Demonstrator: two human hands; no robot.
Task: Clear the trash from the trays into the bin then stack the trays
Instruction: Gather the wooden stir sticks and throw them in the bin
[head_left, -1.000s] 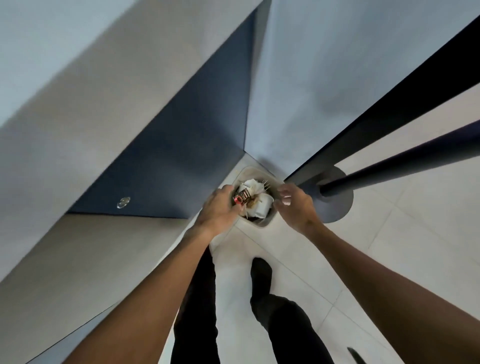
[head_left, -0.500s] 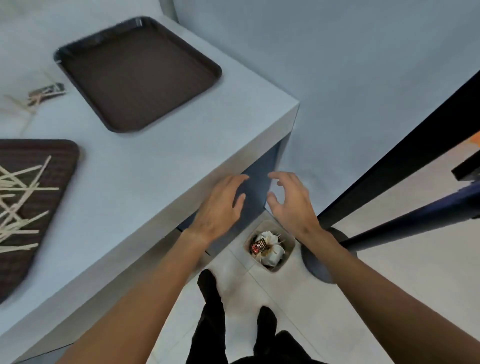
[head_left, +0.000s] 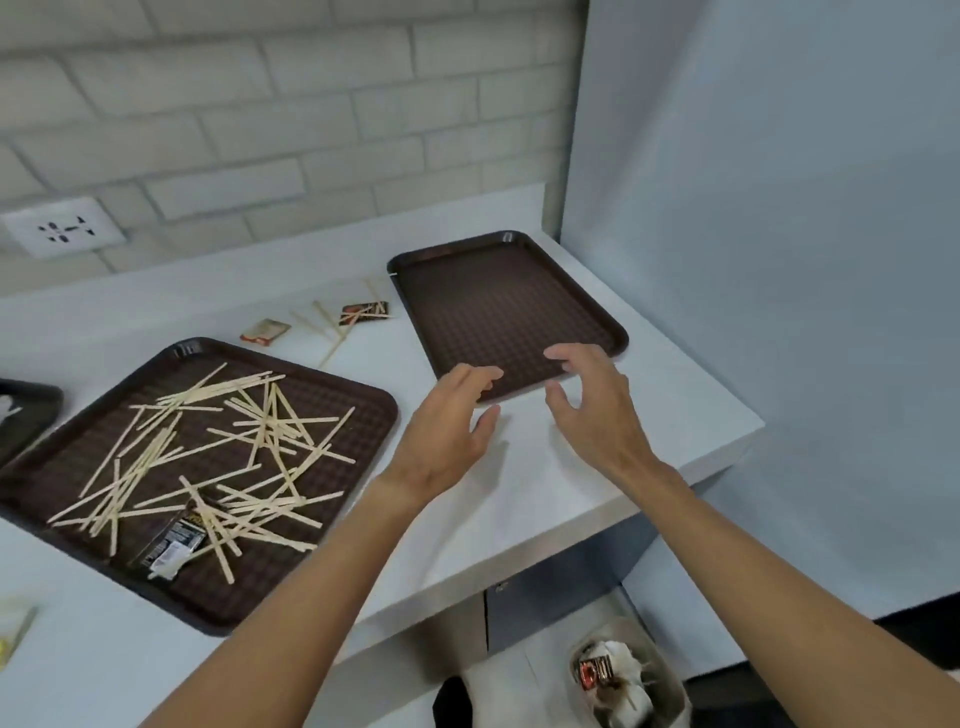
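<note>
An empty brown tray (head_left: 498, 306) lies at the right end of the white counter (head_left: 545, 483). A second brown tray (head_left: 358, 405) to its left holds several wooden stir sticks (head_left: 244, 441) and a dark sachet (head_left: 174, 540). My left hand (head_left: 447, 431) and my right hand (head_left: 597, 410) hover open over the counter at the empty tray's near edge, holding nothing. The small bin (head_left: 631, 675) stands on the floor below the counter's right end, with wrappers and paper inside.
Loose sticks and two small packets (head_left: 363, 313) (head_left: 265, 331) lie on the counter behind the trays. A third dark tray (head_left: 26, 410) shows at the left edge. A brick wall with a socket (head_left: 62, 228) is behind; a plain wall closes the right side.
Both hands rose from the bin on the floor to above the counter, empty. The view lifted from the floor to the trays.
</note>
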